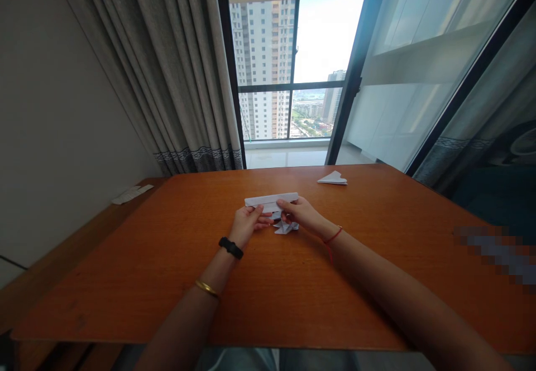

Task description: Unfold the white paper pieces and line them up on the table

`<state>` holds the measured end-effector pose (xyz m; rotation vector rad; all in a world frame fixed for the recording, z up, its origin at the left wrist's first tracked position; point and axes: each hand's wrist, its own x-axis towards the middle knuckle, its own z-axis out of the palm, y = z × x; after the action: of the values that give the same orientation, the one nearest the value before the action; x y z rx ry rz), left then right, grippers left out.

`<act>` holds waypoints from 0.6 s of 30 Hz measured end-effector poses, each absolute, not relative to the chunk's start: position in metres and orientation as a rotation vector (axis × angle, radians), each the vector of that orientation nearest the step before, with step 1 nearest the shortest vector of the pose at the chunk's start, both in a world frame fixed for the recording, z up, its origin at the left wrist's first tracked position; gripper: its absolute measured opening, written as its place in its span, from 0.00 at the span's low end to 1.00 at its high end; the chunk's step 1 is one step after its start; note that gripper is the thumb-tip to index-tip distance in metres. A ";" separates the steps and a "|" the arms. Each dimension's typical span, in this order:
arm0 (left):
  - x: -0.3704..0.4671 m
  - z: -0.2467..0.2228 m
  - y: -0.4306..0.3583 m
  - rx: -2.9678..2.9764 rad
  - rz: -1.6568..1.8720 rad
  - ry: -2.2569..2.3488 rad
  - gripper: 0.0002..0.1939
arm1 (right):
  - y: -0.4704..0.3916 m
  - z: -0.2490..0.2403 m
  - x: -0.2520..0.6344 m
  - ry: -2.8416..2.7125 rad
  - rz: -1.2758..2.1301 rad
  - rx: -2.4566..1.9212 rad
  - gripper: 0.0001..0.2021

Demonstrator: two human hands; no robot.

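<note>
A long strip of folded white paper (268, 200) is held level above the table between both hands. My left hand (250, 221) pinches its left part, thumb on the near face. With its thumb pressed on the near face too, my right hand (299, 212) grips the right end. Just below the hands lies a folded paper shape (286, 226) with pointed flaps, partly hidden by the fingers. Farther back on the right rests a folded white paper piece (333, 178) with a pointed left end.
The brown wooden table (167, 259) spreads out in front of me. Pale paper sheets (132, 193) lie on a ledge past its left edge. A blurred-out patch (498, 254) covers something at the right. Behind the table are a grey curtain (180, 70) and a window.
</note>
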<state>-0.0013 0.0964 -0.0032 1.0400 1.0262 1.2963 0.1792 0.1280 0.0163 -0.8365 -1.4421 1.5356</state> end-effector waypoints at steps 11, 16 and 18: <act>0.003 -0.008 0.096 1.099 1.435 1.108 0.18 | 0.119 0.011 0.164 -1.171 1.483 -1.020 0.14; 0.007 -0.007 0.095 1.061 1.407 1.090 0.17 | 0.142 0.010 0.183 -1.211 1.265 -1.229 0.11; 0.007 -0.006 0.094 1.035 1.432 1.111 0.16 | 0.162 0.015 0.218 -1.215 1.096 -1.359 0.10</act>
<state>0.0073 0.0944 -0.0059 1.0345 1.1112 1.4324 0.2182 0.1624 0.0146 -1.3590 -1.2155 1.0955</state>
